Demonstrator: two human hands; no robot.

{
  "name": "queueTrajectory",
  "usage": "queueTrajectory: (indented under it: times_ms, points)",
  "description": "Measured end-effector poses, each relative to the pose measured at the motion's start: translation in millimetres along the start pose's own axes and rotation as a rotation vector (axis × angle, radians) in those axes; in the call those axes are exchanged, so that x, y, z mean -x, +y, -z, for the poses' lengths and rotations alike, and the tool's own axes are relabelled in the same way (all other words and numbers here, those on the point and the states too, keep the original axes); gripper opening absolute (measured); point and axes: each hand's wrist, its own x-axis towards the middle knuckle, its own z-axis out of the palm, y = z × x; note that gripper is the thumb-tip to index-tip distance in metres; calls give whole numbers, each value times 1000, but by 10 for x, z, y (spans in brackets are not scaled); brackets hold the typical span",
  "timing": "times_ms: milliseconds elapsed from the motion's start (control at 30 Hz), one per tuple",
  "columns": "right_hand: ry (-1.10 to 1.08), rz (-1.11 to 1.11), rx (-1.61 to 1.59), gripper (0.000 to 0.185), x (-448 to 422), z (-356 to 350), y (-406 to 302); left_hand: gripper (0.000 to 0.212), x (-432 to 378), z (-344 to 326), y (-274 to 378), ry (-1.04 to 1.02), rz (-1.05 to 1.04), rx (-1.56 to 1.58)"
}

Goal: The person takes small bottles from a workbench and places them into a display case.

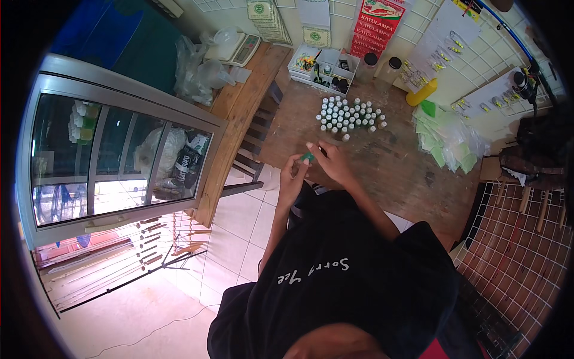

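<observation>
My left hand [294, 172] grips a small green bottle [307, 156] between thumb and fingers, near the front left edge of the wooden table [376, 166]. Close beside it, my right hand [329, 160] has its fingers bent at the bottle's upper end; whether they touch it or hold a small part cannot be told. Beyond both hands stands a group of small bottles with white caps [345, 114], upright and packed close together. One white-capped bottle [345, 137] stands at the near side of this group, nearest to my hands.
A white divided organizer [325, 67] and dark-lidded jars [388, 72] stand along the back. Behind the right part lie a yellow bottle [421, 92] and green-and-clear plastic packets [444, 137]. To the left are a wooden bench [249, 96] with a digital scale [245, 50] and a metal-framed glass door [121, 157].
</observation>
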Motion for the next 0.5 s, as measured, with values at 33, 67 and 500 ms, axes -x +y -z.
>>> queueTrajectory:
  times_ms: [33, 67, 500]
  points:
    - [18, 37, 40, 52, 5, -8, -23, 26, 4, 7, -9, 2, -1, 0]
    - [15, 38, 39, 52, 23, 2, -43, 25, 10, 16, -27, -4, -6, -17]
    - [-39, 58, -221, 47, 103, -40, -455, 52, 79, -9, -33, 118, -147, -119]
